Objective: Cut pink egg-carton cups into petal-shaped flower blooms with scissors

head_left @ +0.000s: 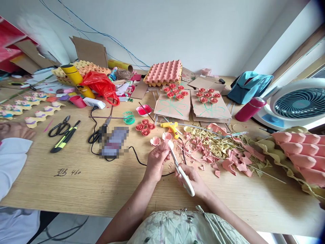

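Observation:
My left hand (pixel 156 161) is closed, pinching a small pink piece of egg carton (pixel 165 145) between thumb and fingertips. In my right hand (pixel 194 179) are white-handled scissors (pixel 186 182), their blades pointing up and away from me against the pink piece. How far apart the blades stand is hard to make out. Just beyond my fingers sit a pale pink carton cup (pixel 155 141) and another pink cup (pixel 167 136). Several red carton roses (pixel 145 127) form a cluster behind them. A yellow glue gun (pixel 171 128) lies on its side nearby.
Pink and yellow scraps (pixel 215 149) spread to the right, beside stacked egg trays (pixel 299 152). Cardboard sheets (pixel 172 108) with roses stand behind. A blurred-out phone (pixel 114 142), black scissors (pixel 61 127) and a cutter (pixel 66 137) lie left. A co-worker's hand (pixel 16 130) rests at far left.

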A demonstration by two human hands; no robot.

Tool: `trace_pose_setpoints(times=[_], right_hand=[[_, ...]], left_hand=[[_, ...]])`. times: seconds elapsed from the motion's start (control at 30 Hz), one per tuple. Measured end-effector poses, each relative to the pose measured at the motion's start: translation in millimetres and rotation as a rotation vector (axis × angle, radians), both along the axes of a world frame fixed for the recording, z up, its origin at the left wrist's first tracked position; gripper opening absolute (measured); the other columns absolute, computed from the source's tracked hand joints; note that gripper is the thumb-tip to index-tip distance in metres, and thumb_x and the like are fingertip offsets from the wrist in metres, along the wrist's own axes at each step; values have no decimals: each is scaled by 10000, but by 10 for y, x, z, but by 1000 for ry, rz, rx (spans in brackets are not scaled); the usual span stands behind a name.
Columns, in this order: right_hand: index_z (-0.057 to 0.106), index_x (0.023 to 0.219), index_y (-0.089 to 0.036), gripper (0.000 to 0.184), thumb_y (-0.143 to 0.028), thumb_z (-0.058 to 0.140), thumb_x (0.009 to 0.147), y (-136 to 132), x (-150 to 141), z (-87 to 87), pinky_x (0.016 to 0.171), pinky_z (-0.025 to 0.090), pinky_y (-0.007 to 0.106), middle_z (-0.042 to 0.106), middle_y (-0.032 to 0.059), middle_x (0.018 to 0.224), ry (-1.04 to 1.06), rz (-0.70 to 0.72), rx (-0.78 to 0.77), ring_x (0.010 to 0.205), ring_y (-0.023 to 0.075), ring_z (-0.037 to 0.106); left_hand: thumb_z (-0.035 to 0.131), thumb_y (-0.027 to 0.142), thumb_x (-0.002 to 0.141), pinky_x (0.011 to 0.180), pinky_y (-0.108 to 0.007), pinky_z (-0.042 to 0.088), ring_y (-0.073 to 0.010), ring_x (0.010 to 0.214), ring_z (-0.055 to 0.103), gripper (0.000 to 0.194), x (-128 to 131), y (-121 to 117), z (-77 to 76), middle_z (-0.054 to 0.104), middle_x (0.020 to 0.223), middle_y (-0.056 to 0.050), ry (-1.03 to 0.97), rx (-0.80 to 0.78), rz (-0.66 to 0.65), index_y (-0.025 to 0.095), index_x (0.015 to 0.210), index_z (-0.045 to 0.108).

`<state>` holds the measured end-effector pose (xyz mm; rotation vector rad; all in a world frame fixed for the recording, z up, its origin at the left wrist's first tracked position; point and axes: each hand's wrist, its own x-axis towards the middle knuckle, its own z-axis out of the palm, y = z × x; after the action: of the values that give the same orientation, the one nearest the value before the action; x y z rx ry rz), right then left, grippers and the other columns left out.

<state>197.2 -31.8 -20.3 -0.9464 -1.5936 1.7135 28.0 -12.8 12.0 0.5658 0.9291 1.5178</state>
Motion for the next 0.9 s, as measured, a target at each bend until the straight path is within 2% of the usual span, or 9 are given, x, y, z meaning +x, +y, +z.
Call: trace_pose_setpoints(times=[0.23,0.47,0.7,0.9], right_hand=[[540,797,-194,453,-633,615,876,-21,-27,-16,504,294,239,442,-48,609,-2,-14,6,535,103,353],[493,701,-204,429,-572,616,885,-9,-38,6,502,269,242,416,-43,585,-29,-57,78,544,109,330],[470,689,-209,422,-543,607,907,-10,-23,20,500,252,239,394,-50,563,-80,-73,125,541,108,323],[460,675,-206,428,-533,621,900,-3,-23,48,503,254,236,395,-49,587,-95,-80,152,552,104,318]], left_hand=[[799,312,691,614,-235,426,-88,592,476,215,1,2,-4,543,616,32,3,7,-13,164,685,644],[792,308,683,604,-231,403,-84,586,461,261,-15,26,11,525,614,32,12,5,-19,167,636,577],[806,301,665,593,-230,411,-80,574,441,244,-37,21,17,520,606,34,7,-2,-22,164,642,605],[827,288,646,598,-231,426,-77,581,455,234,-33,21,40,545,645,36,-53,-16,-13,159,752,663]])
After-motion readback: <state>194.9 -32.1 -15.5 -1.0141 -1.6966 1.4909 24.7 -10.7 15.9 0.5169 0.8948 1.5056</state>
